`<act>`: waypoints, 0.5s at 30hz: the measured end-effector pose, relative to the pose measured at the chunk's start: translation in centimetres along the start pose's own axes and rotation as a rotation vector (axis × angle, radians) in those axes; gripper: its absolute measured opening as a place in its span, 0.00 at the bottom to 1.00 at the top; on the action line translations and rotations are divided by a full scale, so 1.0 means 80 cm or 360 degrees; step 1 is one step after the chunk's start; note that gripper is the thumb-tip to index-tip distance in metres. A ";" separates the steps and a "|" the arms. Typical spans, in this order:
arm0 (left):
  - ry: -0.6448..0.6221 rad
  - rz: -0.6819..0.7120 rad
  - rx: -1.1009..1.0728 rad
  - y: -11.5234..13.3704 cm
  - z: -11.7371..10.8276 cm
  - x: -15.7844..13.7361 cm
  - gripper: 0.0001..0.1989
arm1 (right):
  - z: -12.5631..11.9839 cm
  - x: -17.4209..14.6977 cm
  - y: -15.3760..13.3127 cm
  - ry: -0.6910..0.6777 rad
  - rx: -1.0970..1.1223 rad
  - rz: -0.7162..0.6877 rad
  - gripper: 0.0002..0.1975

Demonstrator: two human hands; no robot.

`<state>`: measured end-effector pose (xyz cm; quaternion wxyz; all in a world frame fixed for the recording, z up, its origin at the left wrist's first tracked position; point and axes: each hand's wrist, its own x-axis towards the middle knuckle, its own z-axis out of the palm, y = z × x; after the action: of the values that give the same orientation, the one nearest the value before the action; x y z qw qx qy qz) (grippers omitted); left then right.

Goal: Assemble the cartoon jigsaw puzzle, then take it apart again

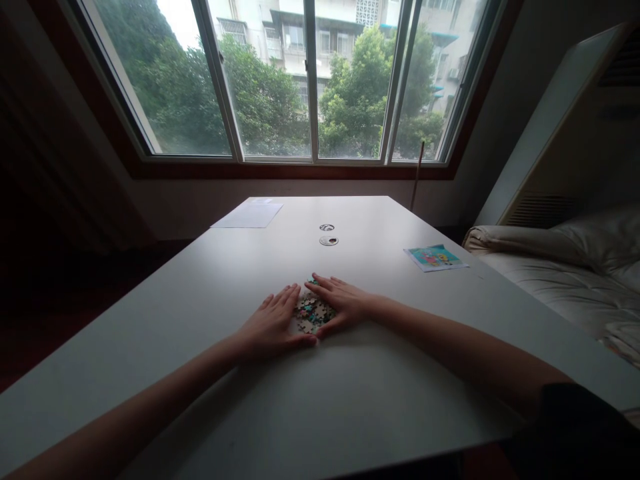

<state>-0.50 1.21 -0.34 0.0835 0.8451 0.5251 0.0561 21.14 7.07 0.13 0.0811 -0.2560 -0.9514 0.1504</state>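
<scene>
A small heap of jigsaw puzzle pieces (313, 315) lies on the white table (380, 393), some with the bare brown back up and others showing green, teal or pink print. My left hand (274, 325) rests flat along the heap's left side, fingers stretched forward and thumb reaching across the near edge. From the right, my right hand (344, 301) curves around the pieces, its fingers extended past the far edge. The two thumbs nearly meet in front of the heap. Neither hand grips a piece. The hands hide part of the heap's sides.
A colourful picture card (436, 257) lies at the table's right side. White paper (249, 215) is at the far left corner. Two round cable-hole covers (329, 241) sit in the table's middle. Right of the table stands a pale sofa (555, 260); a window (313, 87) is beyond.
</scene>
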 end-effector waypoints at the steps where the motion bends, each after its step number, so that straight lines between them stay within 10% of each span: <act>1: -0.0007 -0.0015 0.0018 -0.003 -0.002 -0.003 0.53 | 0.001 0.005 -0.001 0.0000 0.0004 0.0009 0.56; 15: -0.0065 -0.0349 0.0255 -0.047 -0.009 -0.039 0.50 | 0.010 0.061 -0.016 0.0112 -0.0053 -0.0243 0.43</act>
<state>-5.30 0.10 -0.40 0.0321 0.7874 0.6154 -0.0129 16.20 8.36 0.19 0.1216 -0.1892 -0.9671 0.1189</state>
